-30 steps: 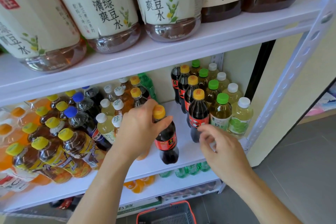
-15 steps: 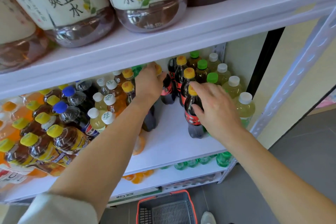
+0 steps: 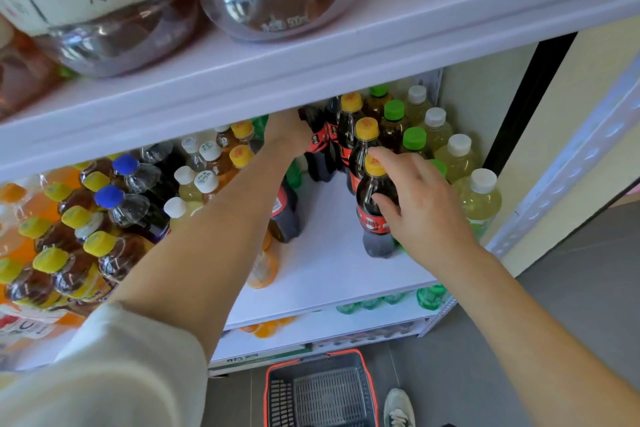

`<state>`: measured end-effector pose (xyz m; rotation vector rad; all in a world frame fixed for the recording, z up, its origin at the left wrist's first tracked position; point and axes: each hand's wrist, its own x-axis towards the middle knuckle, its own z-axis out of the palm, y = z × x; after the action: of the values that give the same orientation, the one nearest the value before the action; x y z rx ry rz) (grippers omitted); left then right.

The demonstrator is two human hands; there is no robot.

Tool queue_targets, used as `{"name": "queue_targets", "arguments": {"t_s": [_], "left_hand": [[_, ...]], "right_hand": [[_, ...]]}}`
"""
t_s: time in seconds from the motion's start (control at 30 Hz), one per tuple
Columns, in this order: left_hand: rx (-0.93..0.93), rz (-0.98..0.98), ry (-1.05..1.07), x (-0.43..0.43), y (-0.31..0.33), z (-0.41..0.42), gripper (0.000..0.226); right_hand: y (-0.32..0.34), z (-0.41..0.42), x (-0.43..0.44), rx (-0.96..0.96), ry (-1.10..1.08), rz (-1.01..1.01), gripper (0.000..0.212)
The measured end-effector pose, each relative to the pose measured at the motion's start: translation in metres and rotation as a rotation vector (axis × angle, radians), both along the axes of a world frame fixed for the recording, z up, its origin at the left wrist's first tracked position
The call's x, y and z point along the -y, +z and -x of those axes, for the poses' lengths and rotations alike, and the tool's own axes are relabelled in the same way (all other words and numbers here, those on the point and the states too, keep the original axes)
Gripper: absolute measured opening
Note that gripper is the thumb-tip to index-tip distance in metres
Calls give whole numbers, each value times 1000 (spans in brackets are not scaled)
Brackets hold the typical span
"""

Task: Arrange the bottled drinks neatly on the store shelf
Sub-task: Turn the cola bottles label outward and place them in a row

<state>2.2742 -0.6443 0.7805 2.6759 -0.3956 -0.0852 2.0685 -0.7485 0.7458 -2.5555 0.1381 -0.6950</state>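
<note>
Gone from the front edge, the dark cola bottle [image 3: 318, 149] is now at the back of the middle shelf [image 3: 329, 270]. Nearest, a basket [image 3: 325, 392] sits on the floor. Above it the right hand [image 3: 420, 208] pinches the front cola [image 3: 370, 222] near the shelf's right front corner. Farther in, the left hand [image 3: 287, 137] meets the back bottle, its fingers hidden.

the left arm runs bare from a pale sleeve [image 3: 114, 367] bunched at the elbow, stretched forward and to the right. the left hand [image 3: 287, 135] shows its back, wrist straight; its fingers are hidden beyond the knuckles, so their grasp cannot be read. the right forearm comes in bare from the lower right. the right hand [image 3: 422, 204] curls round a dark bottle [image 3: 372, 222]: thumb below the fingers on the bottle's shoulder, forefinger tip on its cap.
</note>
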Motion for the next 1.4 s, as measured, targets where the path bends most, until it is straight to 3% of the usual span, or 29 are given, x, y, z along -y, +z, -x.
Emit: {"name": "queue_targets", "arguments": {"t_s": [0.07,0.13,0.27,0.37,0.43,0.53,0.63,0.73,0.83,0.97,1.1,1.2,1.33,1.4], "left_hand": [[38,-19,-19,-8,1,10,36],[199,-9,-62,-22,1,27,45],[641,-110,-161,-62,0,64,39],[540,-428,-67,-83,-2,70,40],[459,-550,-143,-92,-6,70,38],[405,-361,-275,-99,0,80,24],[334,-238,-382,-104,5,104,18],[447,-81,-361,-116,12,126,19],[500,242,-227,-132,34,147,16],[338,655,-31,-148,57,160,22],[-153,1056,-49,-172,63,160,25],[-438,1168,-179,-185,51,169,17],[-760,1250,-286,-192,25,195,76],[-885,1305,-306,-191,19,208,102]], "right_hand": [[-1,1,-1,-4,-5,24,62],[-2,3,-2,0,-7,17,65],[-6,8,-9,65,-39,0,62],[-9,14,-15,192,-85,-6,52],[-11,20,-22,288,-90,-18,45],[-15,33,-37,338,-40,-36,34],[-20,45,-59,168,95,-110,34],[-26,52,-80,-75,213,-223,53],[-32,53,-88,-226,262,-404,72],[-25,64,-99,-313,345,-759,68],[-10,86,-115,-270,338,-877,60],[7,97,-127,-301,383,-1150,44],[21,110,-150,-328,533,-1603,49],[20,114,-160,-376,596,-1725,54]]}}
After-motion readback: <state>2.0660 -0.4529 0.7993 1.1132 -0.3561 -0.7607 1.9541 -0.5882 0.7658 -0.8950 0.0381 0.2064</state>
